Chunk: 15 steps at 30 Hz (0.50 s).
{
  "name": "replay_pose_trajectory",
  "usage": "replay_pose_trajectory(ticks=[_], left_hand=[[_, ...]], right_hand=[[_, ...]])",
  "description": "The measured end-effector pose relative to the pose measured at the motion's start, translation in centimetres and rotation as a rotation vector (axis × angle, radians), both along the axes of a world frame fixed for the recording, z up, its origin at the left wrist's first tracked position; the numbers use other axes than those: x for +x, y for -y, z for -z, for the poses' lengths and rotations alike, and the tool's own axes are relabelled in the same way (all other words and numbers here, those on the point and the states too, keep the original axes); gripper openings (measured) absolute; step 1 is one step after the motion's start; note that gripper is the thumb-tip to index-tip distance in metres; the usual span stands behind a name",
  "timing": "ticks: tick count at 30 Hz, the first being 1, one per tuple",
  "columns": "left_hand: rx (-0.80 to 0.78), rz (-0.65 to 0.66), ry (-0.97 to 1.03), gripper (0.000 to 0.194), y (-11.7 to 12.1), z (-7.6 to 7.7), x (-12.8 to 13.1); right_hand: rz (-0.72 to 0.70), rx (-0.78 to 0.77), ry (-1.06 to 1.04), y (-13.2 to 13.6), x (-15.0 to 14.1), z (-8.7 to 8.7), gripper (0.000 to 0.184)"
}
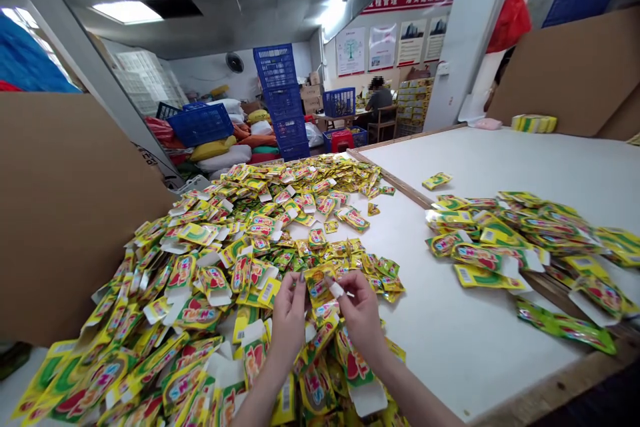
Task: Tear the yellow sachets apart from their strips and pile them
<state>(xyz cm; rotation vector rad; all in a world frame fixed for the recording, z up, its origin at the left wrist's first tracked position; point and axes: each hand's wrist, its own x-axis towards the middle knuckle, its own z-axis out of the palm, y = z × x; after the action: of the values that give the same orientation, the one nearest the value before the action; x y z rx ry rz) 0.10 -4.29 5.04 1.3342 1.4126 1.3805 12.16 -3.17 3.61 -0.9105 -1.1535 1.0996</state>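
A small yellow packet (319, 281) is held between my two hands, over a heap of printed packaging. My left hand (289, 313) pinches its left side with thumb and fingers. On the other side, my right hand (359, 313) has its fingertips closed at the packet's right edge. Something small and white (336, 289) shows at the right fingertips; whether it is a finger wrap or a paper flap is unclear. Small foil sachets (350, 253) lie just beyond my hands. Flat yellow-green cartons (195, 313) with white flaps, some open, are piled to the left and below.
On the right, a stack of filled-looking cartons (500, 233) lies across a wooden strip (400, 183) on the white table (420, 347). A green long packet (565, 327) is near the edge. Cardboard sheets (65, 213) stand at left. Blue crates (283, 100) and a seated person (379, 97) are behind.
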Motion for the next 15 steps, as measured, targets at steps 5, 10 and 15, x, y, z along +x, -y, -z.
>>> replay_pose_trajectory(ticks=[5, 10, 15], left_hand=[[-0.009, 0.064, 0.271, 0.023, 2.3, -1.0, 0.4], [0.043, 0.138, 0.113, 0.02, 2.5, -1.4, 0.3], [0.004, 0.079, -0.624, 0.043, 3.4, -0.9, -0.5]], right_hand=[[-0.006, 0.07, 0.178, 1.6, 0.7, -0.6, 0.016], [-0.423, -0.063, 0.067, 0.5, 2.8, -2.3, 0.029], [-0.309, -0.175, 0.009, -0.8, 5.3, -2.4, 0.021]])
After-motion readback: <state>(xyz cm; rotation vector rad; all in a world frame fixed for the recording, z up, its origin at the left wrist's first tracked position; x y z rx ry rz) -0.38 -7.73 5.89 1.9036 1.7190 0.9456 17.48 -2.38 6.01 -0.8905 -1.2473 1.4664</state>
